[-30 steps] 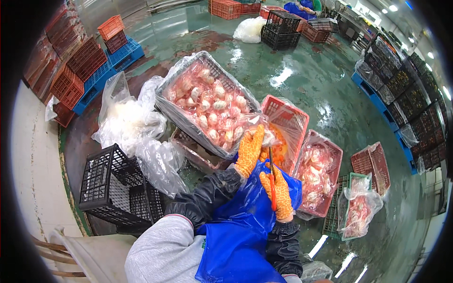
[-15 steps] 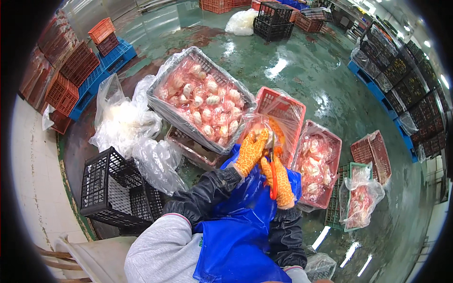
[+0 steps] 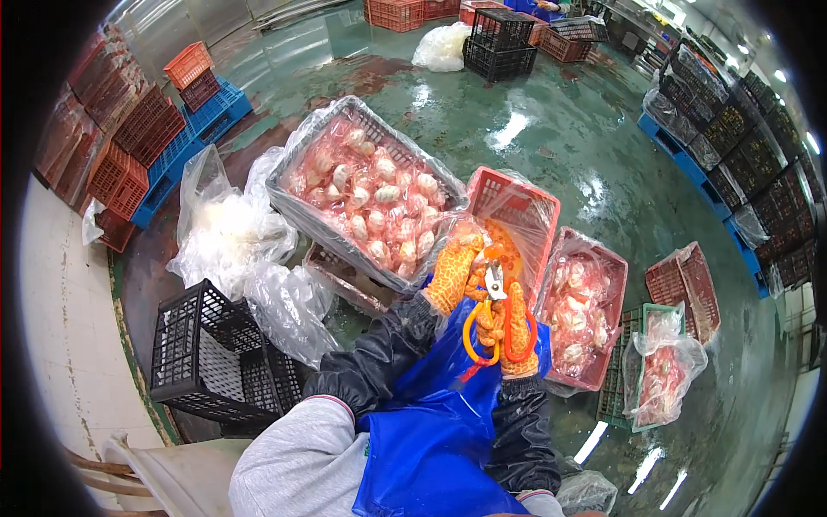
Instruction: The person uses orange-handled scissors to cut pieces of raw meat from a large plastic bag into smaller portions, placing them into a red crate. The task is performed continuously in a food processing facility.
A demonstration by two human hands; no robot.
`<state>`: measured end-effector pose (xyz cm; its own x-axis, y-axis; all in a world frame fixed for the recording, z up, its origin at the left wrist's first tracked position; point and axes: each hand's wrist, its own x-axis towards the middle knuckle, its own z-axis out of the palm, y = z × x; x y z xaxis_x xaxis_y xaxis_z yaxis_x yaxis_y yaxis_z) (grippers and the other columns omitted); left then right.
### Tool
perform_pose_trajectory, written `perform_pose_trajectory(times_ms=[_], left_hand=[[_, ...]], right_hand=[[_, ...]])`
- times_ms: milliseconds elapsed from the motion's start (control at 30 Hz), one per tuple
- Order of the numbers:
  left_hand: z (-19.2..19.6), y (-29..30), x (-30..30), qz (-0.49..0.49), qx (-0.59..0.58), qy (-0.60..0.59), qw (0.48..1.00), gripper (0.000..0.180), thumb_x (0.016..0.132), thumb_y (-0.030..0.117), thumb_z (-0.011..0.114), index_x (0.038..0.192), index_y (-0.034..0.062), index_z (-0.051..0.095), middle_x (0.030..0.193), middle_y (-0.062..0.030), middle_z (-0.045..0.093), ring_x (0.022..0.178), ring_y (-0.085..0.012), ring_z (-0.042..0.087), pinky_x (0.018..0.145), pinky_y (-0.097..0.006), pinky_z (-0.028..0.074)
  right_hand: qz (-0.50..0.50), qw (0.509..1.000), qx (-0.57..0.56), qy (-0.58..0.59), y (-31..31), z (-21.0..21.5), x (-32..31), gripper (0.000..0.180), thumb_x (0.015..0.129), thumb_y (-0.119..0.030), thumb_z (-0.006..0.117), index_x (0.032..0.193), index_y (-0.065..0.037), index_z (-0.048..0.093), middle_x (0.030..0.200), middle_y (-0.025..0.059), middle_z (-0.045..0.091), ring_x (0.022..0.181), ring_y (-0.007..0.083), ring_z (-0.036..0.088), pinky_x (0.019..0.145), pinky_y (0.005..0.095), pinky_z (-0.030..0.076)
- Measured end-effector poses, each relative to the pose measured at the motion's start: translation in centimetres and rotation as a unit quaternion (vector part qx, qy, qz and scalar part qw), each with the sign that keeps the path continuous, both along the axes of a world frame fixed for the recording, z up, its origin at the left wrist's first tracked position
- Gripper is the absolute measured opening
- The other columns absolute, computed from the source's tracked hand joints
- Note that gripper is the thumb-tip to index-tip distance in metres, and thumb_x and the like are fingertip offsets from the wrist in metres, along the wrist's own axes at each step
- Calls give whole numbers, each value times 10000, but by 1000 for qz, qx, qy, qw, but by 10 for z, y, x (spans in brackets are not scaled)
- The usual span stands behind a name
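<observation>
1. Scissors [image 3: 493, 320] are sitting in the right hand [image 3: 514, 332], gloved fingers threaded through the orange loops and clenched round them, blades pointing up and away from the blue apron [image 3: 431, 431].
2. Left hand [image 3: 455, 274] is reaching just ahead of the blades, fingers curled; whether they are pinching a piece I cannot tell, the glove is hiding it.
3. Work is happening right over the near edge of the lined red crate [image 3: 517, 215], with the big grey crate [image 3: 366, 194] of pale pink pieces touching it on the left.
4. Doing this well, I judge, is meaning keeping the left fingertips clear of the blades and letting trimmings drop inside the liner.
5. Another lined crate [image 3: 579, 310] is waiting just beside the right wrist, near enough for finished pieces.
6. Floor [image 3: 586, 146] is looking wet and glossy, so steady footing is mattering.
</observation>
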<state>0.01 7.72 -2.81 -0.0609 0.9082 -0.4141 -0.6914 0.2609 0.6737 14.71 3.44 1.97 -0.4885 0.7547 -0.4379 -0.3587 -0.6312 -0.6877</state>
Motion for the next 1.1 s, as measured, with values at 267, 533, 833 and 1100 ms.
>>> perform_pose_trajectory(times_ms=[267,533,833,1100], left_hand=[[-47,35,1,38,127,371,919,313,824,231,639,1050,89,475,819,-36,558,658,-124,553,502,-262,476],[-37,4,-4,48,122,400,907,579,761,365,673,1138,-21,464,961,-162,578,874,-255,575,729,-348,467],[-82,41,-171,127,11,871,474,718,792,436,538,1306,-14,316,1313,-278,331,1230,-411,297,1028,-454,244],[-48,56,-220,-21,-49,884,464,588,678,304,680,1183,104,454,1182,-153,461,998,-336,527,813,-469,447]], right_hand=[[49,998,-47,10,39,-53,-3,502,866,-561,422,835,-71,528,601,63,507,400,129,430,345,224,357],[-170,958,226,-43,25,-88,43,280,882,-167,514,1075,36,518,771,76,544,592,114,503,502,192,437],[-268,915,272,-128,-10,-104,96,236,875,-76,468,1079,34,512,840,86,550,748,160,539,656,240,457],[-312,947,-20,75,-27,-95,62,342,849,-167,568,1147,-12,504,860,84,557,706,147,551,641,259,502]])
